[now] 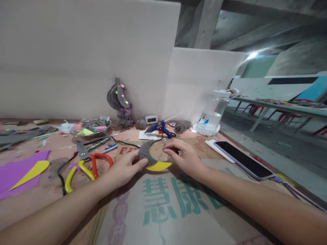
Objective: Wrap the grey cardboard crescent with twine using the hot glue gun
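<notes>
Grey yarn (143, 151) wraps most of a foam crescent (147, 158) lying mid-surface (178, 211), long axis approx. 11 to 5, bare yellow tip (158, 166) at 5. L hand (126, 166) fingers (140, 165) are closed on its 9 o'clock edge. R hand (182, 156), at 3, pinches prob. a yarn strand (160, 156). L sits nearer.

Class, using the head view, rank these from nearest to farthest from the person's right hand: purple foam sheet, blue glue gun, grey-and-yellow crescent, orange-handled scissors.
1. grey-and-yellow crescent, at the fingertips of the right hand
2. blue glue gun, just behind
3. orange-handled scissors, left
4. purple foam sheet, far left
</notes>
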The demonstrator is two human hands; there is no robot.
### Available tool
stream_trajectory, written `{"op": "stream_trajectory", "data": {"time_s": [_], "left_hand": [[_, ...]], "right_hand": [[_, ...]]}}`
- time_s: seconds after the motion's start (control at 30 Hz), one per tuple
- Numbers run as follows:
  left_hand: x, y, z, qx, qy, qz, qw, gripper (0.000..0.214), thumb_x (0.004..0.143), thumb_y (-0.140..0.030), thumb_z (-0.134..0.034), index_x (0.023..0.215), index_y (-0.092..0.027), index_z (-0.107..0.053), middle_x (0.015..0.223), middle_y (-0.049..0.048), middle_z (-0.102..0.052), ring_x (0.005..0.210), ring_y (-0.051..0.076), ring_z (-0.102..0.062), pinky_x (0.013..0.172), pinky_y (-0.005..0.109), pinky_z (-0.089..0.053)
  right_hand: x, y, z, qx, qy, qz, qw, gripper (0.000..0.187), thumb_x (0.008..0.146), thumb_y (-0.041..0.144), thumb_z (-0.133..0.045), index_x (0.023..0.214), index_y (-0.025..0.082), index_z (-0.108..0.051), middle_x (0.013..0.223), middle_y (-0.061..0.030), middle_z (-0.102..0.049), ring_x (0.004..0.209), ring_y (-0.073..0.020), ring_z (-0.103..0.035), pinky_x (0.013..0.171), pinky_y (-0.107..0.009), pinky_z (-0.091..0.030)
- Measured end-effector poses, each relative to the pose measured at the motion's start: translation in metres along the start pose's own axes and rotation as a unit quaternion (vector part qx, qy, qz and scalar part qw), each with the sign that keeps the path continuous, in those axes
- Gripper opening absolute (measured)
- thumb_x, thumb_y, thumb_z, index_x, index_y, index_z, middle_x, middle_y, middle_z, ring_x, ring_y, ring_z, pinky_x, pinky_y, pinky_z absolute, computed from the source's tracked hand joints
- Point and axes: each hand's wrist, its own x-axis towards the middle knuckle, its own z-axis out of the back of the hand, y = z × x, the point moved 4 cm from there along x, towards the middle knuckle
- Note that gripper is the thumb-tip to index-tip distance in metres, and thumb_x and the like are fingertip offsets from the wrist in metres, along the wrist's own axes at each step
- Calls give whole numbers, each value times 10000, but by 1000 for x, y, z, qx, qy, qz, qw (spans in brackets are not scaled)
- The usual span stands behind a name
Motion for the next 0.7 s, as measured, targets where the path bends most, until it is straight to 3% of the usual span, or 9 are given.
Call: {"op": "stream_trajectory", "data": {"time_s": [0.13, 0.23, 0.33, 0.4, 0.57, 0.7], "left_hand": [[0, 0, 1, -9, -12, 17, 1000, 241, 774, -369, -530, 849, -142, -565, 636, -19, -519, 542, 100, -425, 486, 196, -322], [2, 2, 4, -22, -39, 40, 998, 244, 764, -388, -533, 777, -144, -528, 555, -45, -455, 487, 81, -379, 446, 187, -282], [3, 4, 6, -33, -50, 50, 997, 263, 772, -410, -516, 789, -147, -507, 521, -56, -435, 460, 75, -366, 426, 183, -254], [4, 5, 7, -40, -54, 46, 997, 273, 781, -415, -504, 821, -145, -510, 529, -54, -440, 463, 75, -374, 431, 184, -263], [4, 5, 7, -50, -54, 30, 997, 287, 781, -419, -513, 855, -142, -520, 558, -49, -458, 482, 78, -402, 453, 188, -307], [3, 2, 8, -15, -74, 35, 996, 315, 782, -423, -508, 913, -139, -543, 602, -31, -512, 471, 78, -396, 435, 190, -292]], "right_hand": [[1, -3, -2, 15, 13, -4, 1000, 177, 829, 180, -484, 943, 194, -618, 974, -59, -596, 904, -156, -546, 799, -292, -426], [3, -8, 5, 39, -26, -58, 997, 249, 843, 211, -454, 1074, 210, -547, 1092, -70, -542, 870, -151, -540, 760, -298, -438], [3, -11, 13, 93, -59, -120, 987, 195, 867, 313, -419, 979, 190, -521, 888, -37, -570, 691, -123, -519, 625, -256, -430], [2, -7, 13, 113, -45, -134, 984, 198, 860, 354, -427, 893, 181, -519, 772, -10, -551, 632, -110, -493, 571, -231, -405], [-2, 5, -1, 54, 57, -137, 987, 152, 809, 307, -515, 783, 166, -565, 654, 8, -558, 573, -101, -477, 526, -212, -367], [-5, 13, -3, -13, 58, -81, 995, 162, 818, 297, -509, 756, 167, -583, 627, 4, -576, 554, -98, -482, 519, -207, -358]]}}
